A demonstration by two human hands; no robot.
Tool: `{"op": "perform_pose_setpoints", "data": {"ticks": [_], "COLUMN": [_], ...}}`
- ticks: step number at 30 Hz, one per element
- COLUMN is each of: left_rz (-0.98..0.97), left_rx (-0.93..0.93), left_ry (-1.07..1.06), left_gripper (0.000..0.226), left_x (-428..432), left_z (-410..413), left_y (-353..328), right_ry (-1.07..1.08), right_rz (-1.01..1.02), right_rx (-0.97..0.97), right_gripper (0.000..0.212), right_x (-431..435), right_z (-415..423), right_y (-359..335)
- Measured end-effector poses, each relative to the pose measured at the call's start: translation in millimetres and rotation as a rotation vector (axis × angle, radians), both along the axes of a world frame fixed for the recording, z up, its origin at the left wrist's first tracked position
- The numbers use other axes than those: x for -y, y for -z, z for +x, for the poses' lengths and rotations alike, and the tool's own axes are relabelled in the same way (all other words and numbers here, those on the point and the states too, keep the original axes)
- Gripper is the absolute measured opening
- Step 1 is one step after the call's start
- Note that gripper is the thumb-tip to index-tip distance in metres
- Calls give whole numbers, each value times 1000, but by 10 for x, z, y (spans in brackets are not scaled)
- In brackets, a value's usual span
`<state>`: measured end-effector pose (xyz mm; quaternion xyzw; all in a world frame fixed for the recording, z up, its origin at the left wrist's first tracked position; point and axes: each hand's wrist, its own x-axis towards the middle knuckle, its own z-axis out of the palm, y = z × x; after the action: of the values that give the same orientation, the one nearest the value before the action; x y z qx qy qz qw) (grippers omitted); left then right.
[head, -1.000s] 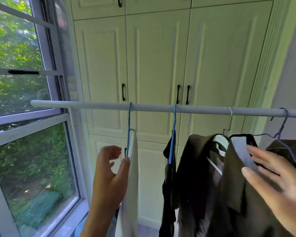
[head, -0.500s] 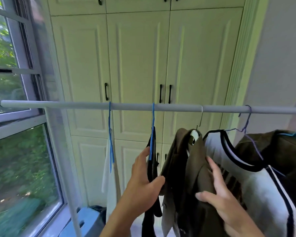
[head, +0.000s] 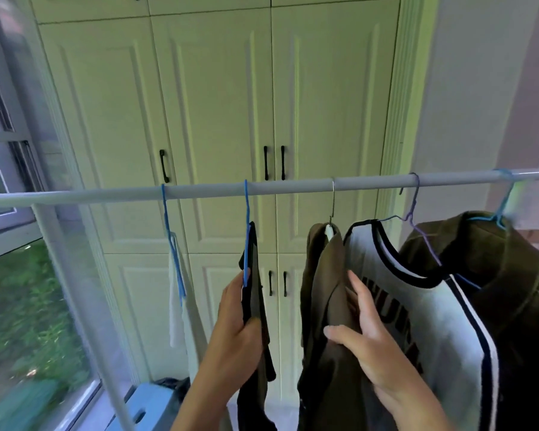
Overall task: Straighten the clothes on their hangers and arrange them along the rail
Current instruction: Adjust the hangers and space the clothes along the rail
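A grey rail (head: 293, 186) runs across the view with several hangers on it. My left hand (head: 237, 321) grips a dark garment (head: 257, 309) that hangs edge-on from a blue hanger (head: 247, 231). My right hand (head: 364, 334) holds the brown jacket (head: 324, 275) on a metal-hooked hanger (head: 332, 209), thumb in front and fingers behind its fold. Right of it hangs a white jersey with black trim (head: 433, 312) on a purple hanger (head: 416, 219). A dark brown coat (head: 495, 259) hangs at far right. A white cloth (head: 176, 309) hangs at left on a blue hanger (head: 170, 237).
Cream cupboard doors (head: 218, 119) with black handles stand behind the rail. A window (head: 19, 275) is on the left, beside the rail's white upright post (head: 75, 306). A light blue box (head: 143, 405) sits on the floor below.
My left hand left the white cloth and took hold of the dark garment. My right hand went from the jersey collar to the brown jacket. The view has turned right.
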<state>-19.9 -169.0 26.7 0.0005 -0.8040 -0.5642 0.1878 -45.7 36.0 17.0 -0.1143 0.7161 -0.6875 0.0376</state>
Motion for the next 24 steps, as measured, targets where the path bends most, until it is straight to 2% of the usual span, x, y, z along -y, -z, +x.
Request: {"op": "perform_pose_setpoints", "data": {"ticks": [2, 4, 5, 7, 9, 11, 15, 19, 24], "left_rz": [29, 51, 63, 90, 119, 125, 121, 118, 143], "left_rx": [11, 33, 39, 36, 27, 21, 19, 15, 16], "left_ry": [1, 2, 10, -2, -10, -1, -15, -24, -39], "left_gripper": [74, 72, 73, 74, 75, 74, 76, 80, 81], "left_x": [4, 16, -5, -22, -53, -94, -132, -137, -112], "left_z": [-8, -2, -11, -29, -42, -54, -69, -132, -186], "left_y": [13, 31, 29, 42, 35, 17, 7, 63, 136], "right_ry": [159, 501, 663, 824, 786, 655, 447, 386, 358], "right_rz": [140, 288, 334, 373, 443, 460, 342, 292, 222], "right_rx": [-195, -423, -478, -409, -221, -89, -50, -28, -47], "right_gripper": [76, 59, 50, 46, 57, 70, 74, 82, 82], "right_x": [-205, -533, -744, -1081, -1250, -1275, -1157, -1082, -1038], "right_z": [13, 18, 20, 14, -19, -29, -71, -52, 20], "right_y": [-36, -129, -182, -255, -239, -167, -6, -7, -45]}}
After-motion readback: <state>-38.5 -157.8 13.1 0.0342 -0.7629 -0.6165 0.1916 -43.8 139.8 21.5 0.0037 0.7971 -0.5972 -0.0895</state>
